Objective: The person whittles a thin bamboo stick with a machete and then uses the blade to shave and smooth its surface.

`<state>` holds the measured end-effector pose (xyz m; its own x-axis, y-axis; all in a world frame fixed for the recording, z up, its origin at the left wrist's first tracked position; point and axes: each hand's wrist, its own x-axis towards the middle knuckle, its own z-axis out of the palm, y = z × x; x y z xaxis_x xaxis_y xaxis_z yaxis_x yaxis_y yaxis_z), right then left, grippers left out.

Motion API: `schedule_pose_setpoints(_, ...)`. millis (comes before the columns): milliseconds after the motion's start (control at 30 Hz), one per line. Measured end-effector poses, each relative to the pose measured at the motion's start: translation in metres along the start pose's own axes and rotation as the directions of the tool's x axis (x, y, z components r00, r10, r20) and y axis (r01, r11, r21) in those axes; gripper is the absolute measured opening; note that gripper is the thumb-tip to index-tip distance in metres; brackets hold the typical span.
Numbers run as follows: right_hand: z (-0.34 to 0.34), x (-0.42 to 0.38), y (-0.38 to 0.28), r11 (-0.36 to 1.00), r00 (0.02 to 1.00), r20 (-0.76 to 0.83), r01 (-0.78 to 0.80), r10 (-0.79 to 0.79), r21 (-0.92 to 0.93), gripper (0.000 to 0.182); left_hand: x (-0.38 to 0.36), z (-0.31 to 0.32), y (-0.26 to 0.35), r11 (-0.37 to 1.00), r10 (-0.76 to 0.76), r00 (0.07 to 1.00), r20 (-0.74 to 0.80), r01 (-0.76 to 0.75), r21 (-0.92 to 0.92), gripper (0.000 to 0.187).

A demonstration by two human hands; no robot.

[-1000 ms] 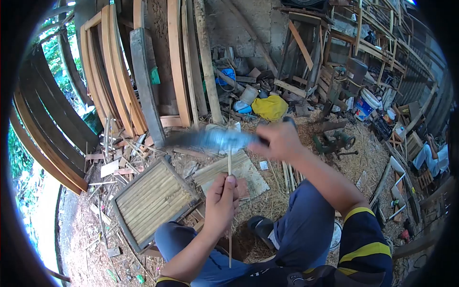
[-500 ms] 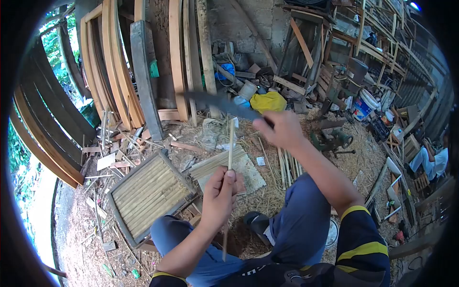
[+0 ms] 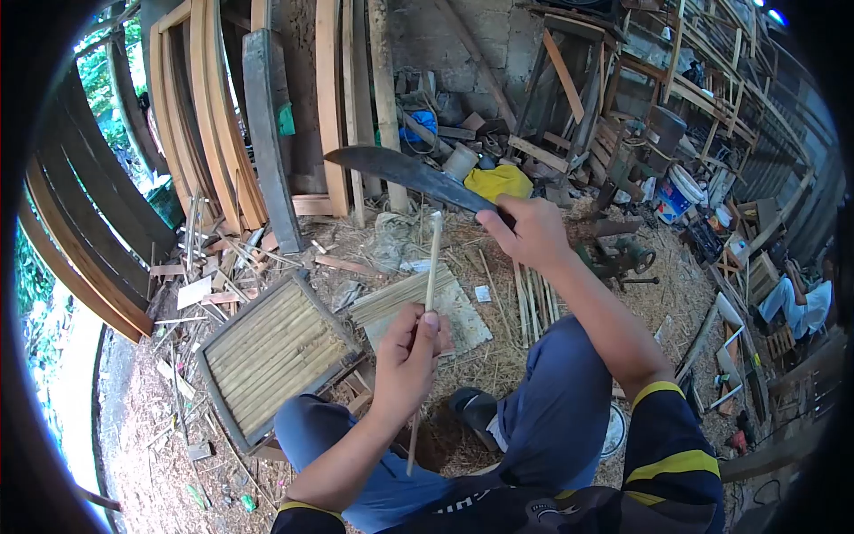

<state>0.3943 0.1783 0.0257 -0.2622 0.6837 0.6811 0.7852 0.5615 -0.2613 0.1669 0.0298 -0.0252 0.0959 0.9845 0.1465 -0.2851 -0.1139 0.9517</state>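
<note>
My left hand (image 3: 407, 351) is closed around a thin pale stick, likely bamboo (image 3: 433, 267), held near upright; its lower end shows below my wrist. In my right hand (image 3: 534, 233) is the handle of a machete (image 3: 405, 176), mostly covered by my fingers. The dark blade points left, above the stick's top end and apart from it. Beyond my left hand, a bundle of thin strips (image 3: 400, 298) lies on a pale board (image 3: 467, 334). A framed panel of slats (image 3: 280, 356) stands to the left of my hands.
Several longer strips (image 3: 534, 298) lie on the shaving-covered ground right of the board. Tall planks (image 3: 331, 107) lean at the back. A yellow cloth (image 3: 498, 182), a bucket (image 3: 680, 196) and scrap wood lie further off. A seated person (image 3: 801, 303) is at the far right.
The machete blade, blurred earlier, now shows sharply and sits slightly higher relative to the stick. The stick's lower end has shifted slightly left. Both hands keep their holds.
</note>
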Motion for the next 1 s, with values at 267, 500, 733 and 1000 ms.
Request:
schedule_pose_setpoints(267, -0.003, -0.017, -0.042, 0.888, 0.89, 0.069, 0.455, -0.451, -0.067, 0.055, 0.003, 0.001, 0.001, 1.0, -0.028, 0.999, -0.019, 0.028, 0.001, 0.023)
schedule_pose_setpoints(500, 0.001, -0.003, 0.002, 0.992, 0.994, -0.053, 0.096, -0.092, 0.077, 0.054, 0.0, 0.0, -0.005, 0.999, -0.053, 0.999, 0.012, 0.053, -0.009, 0.023)
schedule_pose_setpoints(733, -0.002, -0.012, -0.027, 0.953, 0.954, 0.019, 0.3, -0.299, -0.033, 0.051, 0.002, -0.001, -0.005, 1.0, 0.022, 1.0, 0.004, -0.022, 0.018, 0.025)
schedule_pose_setpoints(1000, -0.006, -0.005, -0.002, 0.992, 1.0, -0.025, 0.005, -0.001, 0.124, 0.047, -0.002, -0.002, 0.01, 0.984, -0.133, 0.991, 0.033, 0.136, -0.116, 0.027)
